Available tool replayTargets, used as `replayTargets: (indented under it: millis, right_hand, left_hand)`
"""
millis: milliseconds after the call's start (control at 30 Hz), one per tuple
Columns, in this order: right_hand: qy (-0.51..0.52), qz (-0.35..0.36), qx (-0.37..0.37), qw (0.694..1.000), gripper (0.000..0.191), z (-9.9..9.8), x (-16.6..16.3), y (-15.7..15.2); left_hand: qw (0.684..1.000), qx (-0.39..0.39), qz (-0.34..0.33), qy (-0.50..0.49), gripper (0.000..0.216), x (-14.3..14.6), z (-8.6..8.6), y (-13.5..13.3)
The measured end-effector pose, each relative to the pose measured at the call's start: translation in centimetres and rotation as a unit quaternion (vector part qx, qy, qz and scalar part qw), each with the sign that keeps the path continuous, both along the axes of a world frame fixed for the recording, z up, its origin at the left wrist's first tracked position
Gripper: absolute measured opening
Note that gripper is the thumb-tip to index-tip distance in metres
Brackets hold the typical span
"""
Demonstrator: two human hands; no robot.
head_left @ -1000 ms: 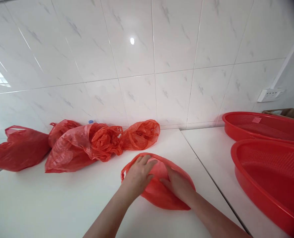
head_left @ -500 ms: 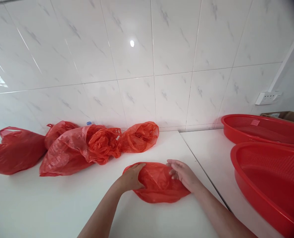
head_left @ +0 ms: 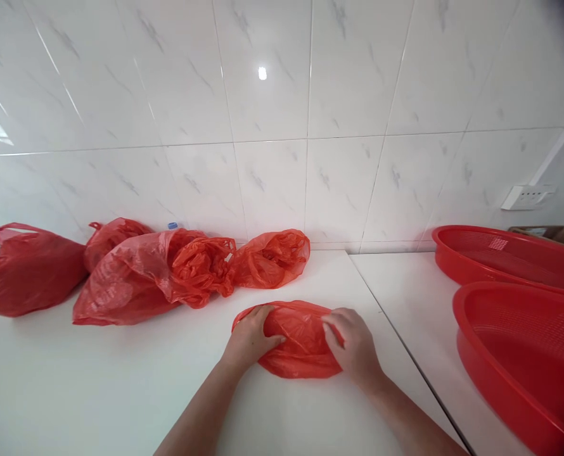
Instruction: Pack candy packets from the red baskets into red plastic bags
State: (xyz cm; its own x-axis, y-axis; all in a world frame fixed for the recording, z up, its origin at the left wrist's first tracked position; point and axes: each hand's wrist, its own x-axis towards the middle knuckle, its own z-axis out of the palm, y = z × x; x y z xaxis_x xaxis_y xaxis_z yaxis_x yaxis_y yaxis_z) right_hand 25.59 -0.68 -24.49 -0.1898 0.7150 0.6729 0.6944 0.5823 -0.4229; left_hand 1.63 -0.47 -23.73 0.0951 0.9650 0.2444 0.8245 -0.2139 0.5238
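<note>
A thin red plastic bag [head_left: 298, 335] lies on the white table in front of me, its mouth spread into a rounded opening. At its left side, my left hand [head_left: 252, 335] grips the edge, with the thumb and fingers apart over the film. My right hand [head_left: 354, 342] is on the bag's right rim, fingers curled in and closed on the plastic. The fingertips' exact hold is partly hidden. Crumpled film shows within the opening between the two hands.
Several filled red plastic bags [head_left: 125, 278] stand along the wall at left, a blue cap [head_left: 172, 225] behind them. Two red plastic baskets [head_left: 472, 329] stand at right beyond a table seam. A cardboard box [head_left: 548, 234] and a wall socket [head_left: 526, 197] are behind them.
My right hand has turned and its fingers have closed onto the bag's right edge. My left hand stays at the left edge. The view has shifted slightly.
</note>
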Motion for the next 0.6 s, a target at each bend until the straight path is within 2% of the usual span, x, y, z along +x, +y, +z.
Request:
replayTargets:
  millis: [167,267,333,467,600]
  right_hand:
    - [-0.171,-0.008,0.006,0.985,0.036,-1.7,-1.5,-0.2]
    - [-0.184,-0.026,0.039,0.982,0.038,-2.1,-1.0,0.3]
    - [-0.160,-0.021,0.085,0.983,0.038,-1.7,-0.8,0.2]
    - [-0.102,0.043,0.166,0.980,0.034,1.3,-1.9,-1.8]
    - [-0.019,0.146,0.197,0.969,0.029,6.8,-3.3,-6.3]
  left_hand:
    - [0.992,0.123,-0.011,0.018,0.039,-0.4,-0.6,0.4]
    - [0.975,0.215,-0.043,0.031,0.029,-0.3,-0.7,0.4]
    - [0.963,0.262,-0.057,0.040,0.024,-0.2,-0.7,0.4]
    - [0.946,0.315,-0.030,0.074,0.021,0.0,-0.7,0.2]
    - [0.935,0.341,0.036,0.092,0.023,-0.6,-0.8,0.4]
